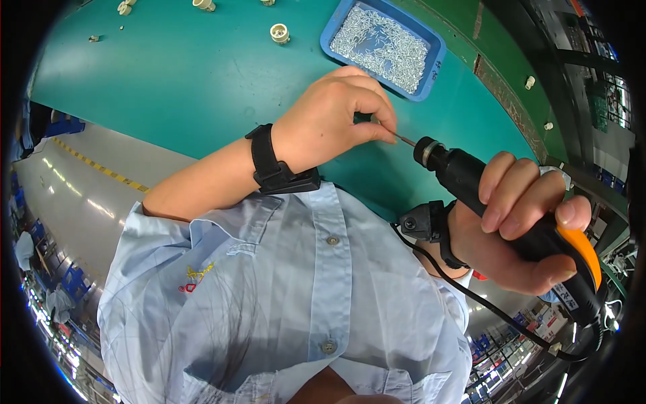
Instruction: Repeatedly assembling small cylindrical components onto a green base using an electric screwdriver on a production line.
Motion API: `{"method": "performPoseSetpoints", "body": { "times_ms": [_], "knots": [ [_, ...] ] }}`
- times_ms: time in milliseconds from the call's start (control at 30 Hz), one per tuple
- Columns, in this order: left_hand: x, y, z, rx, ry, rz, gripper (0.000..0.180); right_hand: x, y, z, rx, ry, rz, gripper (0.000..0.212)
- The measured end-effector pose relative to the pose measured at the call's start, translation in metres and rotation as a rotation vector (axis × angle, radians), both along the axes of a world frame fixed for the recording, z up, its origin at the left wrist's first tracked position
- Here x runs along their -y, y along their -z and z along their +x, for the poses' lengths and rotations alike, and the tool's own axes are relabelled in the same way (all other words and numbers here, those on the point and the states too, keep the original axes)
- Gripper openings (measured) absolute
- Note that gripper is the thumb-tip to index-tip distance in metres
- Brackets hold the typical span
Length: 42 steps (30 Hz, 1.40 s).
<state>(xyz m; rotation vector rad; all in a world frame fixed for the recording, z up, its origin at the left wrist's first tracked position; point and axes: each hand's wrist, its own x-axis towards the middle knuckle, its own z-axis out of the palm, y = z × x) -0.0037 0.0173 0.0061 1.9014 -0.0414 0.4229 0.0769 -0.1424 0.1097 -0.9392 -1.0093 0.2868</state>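
My right hand (518, 222) is wrapped round a black and orange electric screwdriver (464, 176), which points up and to the left. Its thin bit (406, 140) reaches the fingertips of my left hand (340, 111). There, thumb and forefinger are pinched together at the end of the bit; whatever lies between them is hidden or too small to name. Just beyond the left hand, a blue tray (431, 71) holds a loose heap of small silvery screws (387, 44).
Several cream round fittings (279, 33) stand along the far side of the green table (168, 81). Two small pale pieces (529, 82) lie on a green surface at the right. The screwdriver's black cable (498, 311) loops down past my right wrist.
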Motion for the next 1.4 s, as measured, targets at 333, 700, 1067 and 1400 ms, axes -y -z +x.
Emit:
{"method": "performPoseSetpoints", "body": {
  "times_ms": [333,700,1067,1400],
  "knots": [
    [0.002,-0.004,0.003,0.002,0.059,0.038,0.018,-0.005,0.000,0.008,0.016,-0.024,-0.051,0.042],
    [0.005,0.013,0.004,-0.195,0.037,0.111,0.020,-0.015,0.020,0.008,0.025,0.092,-0.050,0.041],
    [0.003,0.011,0.004,-0.226,0.056,0.052,0.019,-0.028,0.022,-0.005,-0.067,0.261,-0.256,0.044],
    [0.003,0.012,0.006,-0.224,0.057,0.058,0.017,-0.033,0.028,-0.002,-0.034,0.215,-0.251,0.040]
  ]
}}
